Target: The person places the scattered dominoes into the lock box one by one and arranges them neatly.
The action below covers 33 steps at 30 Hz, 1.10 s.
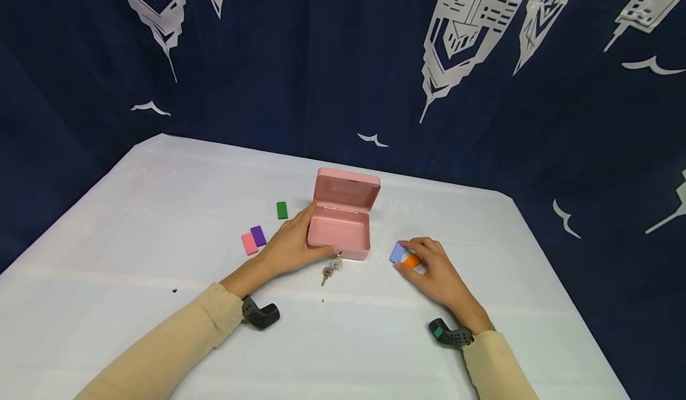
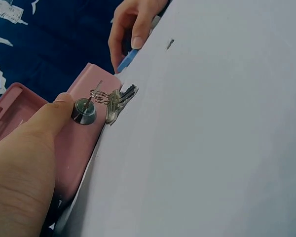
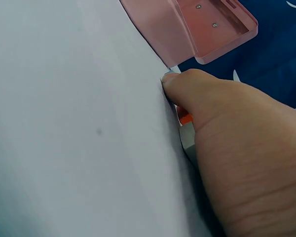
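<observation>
A pink cash box point(image 1: 339, 228) stands on the table with its lid point(image 1: 347, 189) raised and nothing visible inside. My left hand point(image 1: 292, 239) grips its left side, the thumb on the front next to the round lock point(image 2: 84, 111). Keys point(image 1: 327, 271) on rings hang from that lock. Right of the box, my right hand point(image 1: 436, 272) pinches a light blue block point(image 1: 397, 252) between thumb and fingers at the table. An orange block point(image 1: 411, 261) lies under the curve of that hand. In the right wrist view a greyish block point(image 3: 187, 138) shows beside the orange one, mostly hidden by the hand.
Left of the box lie a green block point(image 1: 281, 210), a purple block point(image 1: 258, 236) and a pink block point(image 1: 249, 244), the last two side by side. A small dark speck point(image 1: 174, 291) is on the white table point(image 1: 375, 340). A dark blue patterned curtain point(image 1: 268, 78) hangs behind.
</observation>
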{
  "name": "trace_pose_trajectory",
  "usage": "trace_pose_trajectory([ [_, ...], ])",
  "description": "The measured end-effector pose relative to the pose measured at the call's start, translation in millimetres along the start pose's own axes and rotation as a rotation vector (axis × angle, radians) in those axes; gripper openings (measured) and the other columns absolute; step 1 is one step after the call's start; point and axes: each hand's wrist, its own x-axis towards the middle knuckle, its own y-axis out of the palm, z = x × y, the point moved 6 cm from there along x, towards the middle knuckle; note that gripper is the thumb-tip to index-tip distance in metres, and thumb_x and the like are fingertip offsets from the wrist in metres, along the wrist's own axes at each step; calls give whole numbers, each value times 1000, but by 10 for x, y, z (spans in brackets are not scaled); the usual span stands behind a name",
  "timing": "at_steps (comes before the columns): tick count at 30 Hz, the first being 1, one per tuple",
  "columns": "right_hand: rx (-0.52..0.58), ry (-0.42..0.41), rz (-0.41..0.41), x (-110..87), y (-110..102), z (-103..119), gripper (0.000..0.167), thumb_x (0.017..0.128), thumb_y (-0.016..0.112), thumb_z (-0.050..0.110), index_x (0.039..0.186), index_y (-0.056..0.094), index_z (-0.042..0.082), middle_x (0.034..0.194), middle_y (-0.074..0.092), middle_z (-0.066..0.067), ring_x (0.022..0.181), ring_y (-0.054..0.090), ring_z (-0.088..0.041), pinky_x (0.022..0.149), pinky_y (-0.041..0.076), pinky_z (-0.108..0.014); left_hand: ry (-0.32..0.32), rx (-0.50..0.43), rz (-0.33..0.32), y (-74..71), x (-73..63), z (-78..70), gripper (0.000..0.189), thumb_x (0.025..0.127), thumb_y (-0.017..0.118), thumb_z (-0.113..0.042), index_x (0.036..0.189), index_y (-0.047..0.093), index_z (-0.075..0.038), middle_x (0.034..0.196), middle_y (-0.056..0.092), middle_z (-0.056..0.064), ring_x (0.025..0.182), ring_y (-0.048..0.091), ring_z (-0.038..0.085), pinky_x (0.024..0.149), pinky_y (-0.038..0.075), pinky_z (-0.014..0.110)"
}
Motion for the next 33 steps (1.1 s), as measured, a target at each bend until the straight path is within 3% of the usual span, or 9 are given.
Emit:
trace_pose_trajectory([
  [12, 21, -7, -24, -14, -24, 29, 47, 91, 80, 22, 135, 67, 12, 132, 65, -7, 122, 55, -26, 104, 47, -50, -5, 25, 1, -5, -14, 4, 111, 83, 78, -61, 166, 17, -20, 156, 48, 9, 134, 55, 29, 111, 46, 53],
  [20, 27, -45, -50, -39, -42, 40, 52, 90, 80, 17, 139, 65, 15, 127, 66, -4, 116, 56, -22, 98, 47, -41, 6, 52, 15, -7, -30, -14, 113, 85, 75, -63, 167, 13, -18, 164, 39, 10, 142, 48, 30, 116, 39, 56],
  [30, 27, -7, -25, -50, -19, 28, 45, 93, 77, 21, 136, 67, 18, 121, 61, -3, 109, 52, -18, 90, 45, -34, 9, 60, 22, -6, -48, -29, 114, 86, 73, -64, 167, 11, -15, 166, 34, 12, 144, 46, 33, 116, 38, 57],
  [33, 32, -3, -27, -47, -29, 33, 42, 93, 76, 22, 134, 67, 18, 122, 61, -2, 111, 53, -18, 93, 45, -36, 11, 58, 21, -12, -42, -32, 114, 86, 72, -65, 167, 10, -16, 167, 32, 9, 145, 44, 31, 117, 37, 56],
])
